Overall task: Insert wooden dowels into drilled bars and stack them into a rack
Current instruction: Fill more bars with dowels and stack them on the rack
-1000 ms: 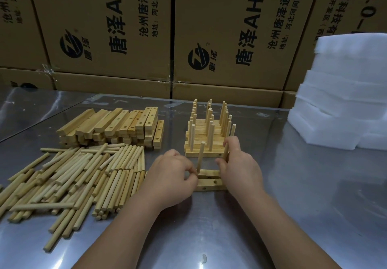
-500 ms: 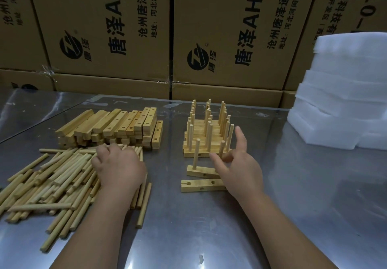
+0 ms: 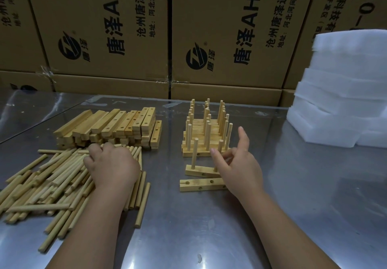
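A loose pile of wooden dowels (image 3: 52, 180) lies on the left of the steel table. My left hand (image 3: 111, 164) rests on it, fingers curled round dowels at the pile's far edge. A drilled bar (image 3: 196, 171) lies in the middle with one dowel (image 3: 195, 151) upright at its left end. My right hand (image 3: 238, 164) pinches a second upright dowel (image 3: 220, 146) in that bar, index finger pointing up. Another drilled bar (image 3: 201, 185) lies on its side just in front, with no dowels in it. Directly behind stands the stacked rack (image 3: 205, 143) of bars with dowels.
A heap of drilled bars (image 3: 109, 126) lies behind the dowel pile. White foam sheets (image 3: 345, 90) are stacked at the right. Cardboard boxes (image 3: 125, 27) wall off the table's far edge. Bare steel table (image 3: 209, 226) shows in front and to the right.
My left hand left the bar and moved left onto the dowel pile. One dowel now stands alone in the bar, and my right hand stays at the second dowel.
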